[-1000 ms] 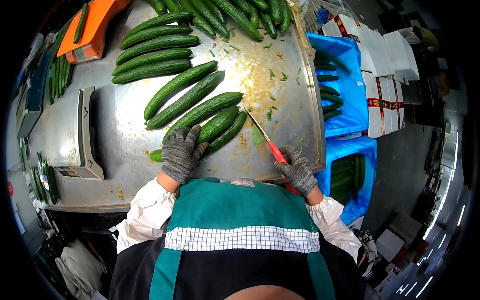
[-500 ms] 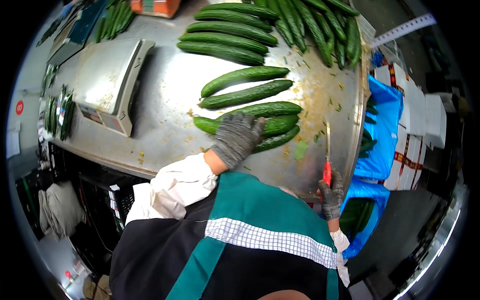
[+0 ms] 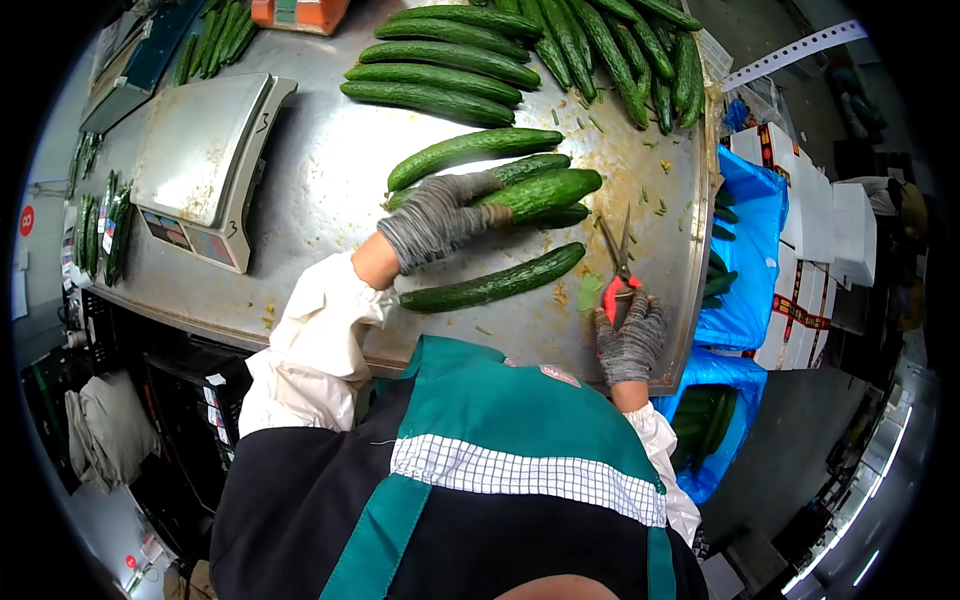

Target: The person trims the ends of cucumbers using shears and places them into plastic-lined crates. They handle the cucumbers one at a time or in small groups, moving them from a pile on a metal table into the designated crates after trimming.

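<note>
My left hand (image 3: 440,222), in a grey knit glove, is closed round a cucumber (image 3: 555,192) whose end points right. Part of that cucumber is hidden under the glove. Beneath and beside it are other cucumbers, and one more cucumber (image 3: 495,280) lies alone nearer the table's front edge. Above the hand rests a separate cucumber (image 3: 470,153). My right hand (image 3: 632,338), gloved the same way, grips red-handled scissors (image 3: 619,262). Their blades are parted and point away from me, right of the held cucumber's tip.
A row of cucumbers (image 3: 430,75) and a heap of them (image 3: 640,60) lie at the back of the metal table (image 3: 330,190). On the left stands a weighing scale (image 3: 200,150). Blue-lined boxes (image 3: 745,270) holding cucumbers flank the right edge.
My left hand has lifted a cucumber and moved it up and left, apart from the front one. My right hand has come left and the scissors' blades have opened.
</note>
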`<control>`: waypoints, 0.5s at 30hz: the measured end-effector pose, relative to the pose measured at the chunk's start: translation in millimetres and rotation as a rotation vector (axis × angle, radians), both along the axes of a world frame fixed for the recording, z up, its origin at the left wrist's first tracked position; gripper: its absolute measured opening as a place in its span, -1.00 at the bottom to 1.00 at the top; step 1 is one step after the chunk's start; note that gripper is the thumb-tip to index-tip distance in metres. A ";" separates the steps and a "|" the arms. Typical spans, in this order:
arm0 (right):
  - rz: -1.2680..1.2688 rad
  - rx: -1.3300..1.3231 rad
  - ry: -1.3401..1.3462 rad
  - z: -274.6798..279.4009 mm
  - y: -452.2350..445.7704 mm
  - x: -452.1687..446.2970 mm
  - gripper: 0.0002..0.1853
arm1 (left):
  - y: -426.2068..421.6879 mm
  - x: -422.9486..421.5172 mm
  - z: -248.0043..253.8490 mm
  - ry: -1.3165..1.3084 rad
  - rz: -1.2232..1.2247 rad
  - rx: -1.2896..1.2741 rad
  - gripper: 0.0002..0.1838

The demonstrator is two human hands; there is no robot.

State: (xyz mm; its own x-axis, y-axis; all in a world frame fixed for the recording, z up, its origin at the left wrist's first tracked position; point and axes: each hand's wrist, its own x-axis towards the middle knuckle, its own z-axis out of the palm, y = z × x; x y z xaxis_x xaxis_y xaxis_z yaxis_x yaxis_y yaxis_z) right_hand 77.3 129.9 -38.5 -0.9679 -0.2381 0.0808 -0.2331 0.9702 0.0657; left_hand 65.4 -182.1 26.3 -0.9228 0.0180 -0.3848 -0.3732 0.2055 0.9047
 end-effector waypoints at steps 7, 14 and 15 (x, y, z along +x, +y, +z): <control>-0.117 -1.402 -0.926 53.9 -38.0 -11.6 -0.39 | 22.2 15.0 2.4 0.270 -0.169 -0.147 -0.55; -0.553 -2.092 -1.143 32.2 -71.8 1.3 -0.64 | 71.0 34.7 42.8 0.254 -0.306 -0.295 -0.53; -0.596 -2.062 -1.108 35.4 -74.3 1.8 -0.64 | 66.2 40.8 32.0 0.336 -0.330 -0.385 -0.51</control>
